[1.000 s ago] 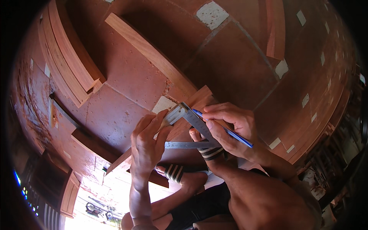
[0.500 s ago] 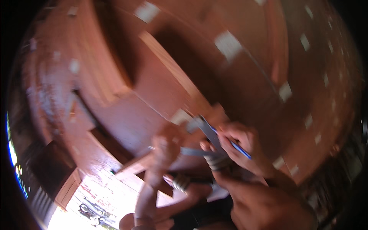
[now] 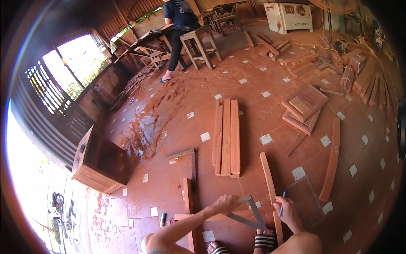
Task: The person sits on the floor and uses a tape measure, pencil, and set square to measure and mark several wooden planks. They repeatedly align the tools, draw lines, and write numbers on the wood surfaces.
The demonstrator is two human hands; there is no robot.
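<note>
My left hand [image 3: 226, 204] is closed on one end of a metal angle square [image 3: 255, 210], whose two thin arms meet in a point near my right foot. In my right hand [image 3: 289, 212] a blue pen [image 3: 282, 204] stands upright between the fingers. That hand rests against a long wooden strip [image 3: 267, 175], which runs from my foot away from me. Under the square lies a wooden crosspiece [image 3: 211, 217], partly hidden by my left arm. Its left end meets another wooden piece [image 3: 187, 197].
Three planks [image 3: 226, 139] lie ahead, with a large square [image 3: 193, 163] to their left. Panels [image 3: 305, 103] and a curved strip [image 3: 331, 161] lie right. A small cabinet [image 3: 97, 163] stands left. A person [image 3: 179, 25] works at a far bench; a green cylinder [image 3: 163, 219] lies near.
My view has swung up from a blurred close look at the floor to the whole workshop. My hands have moved apart; the left still grips the square and the right still has the pen.
</note>
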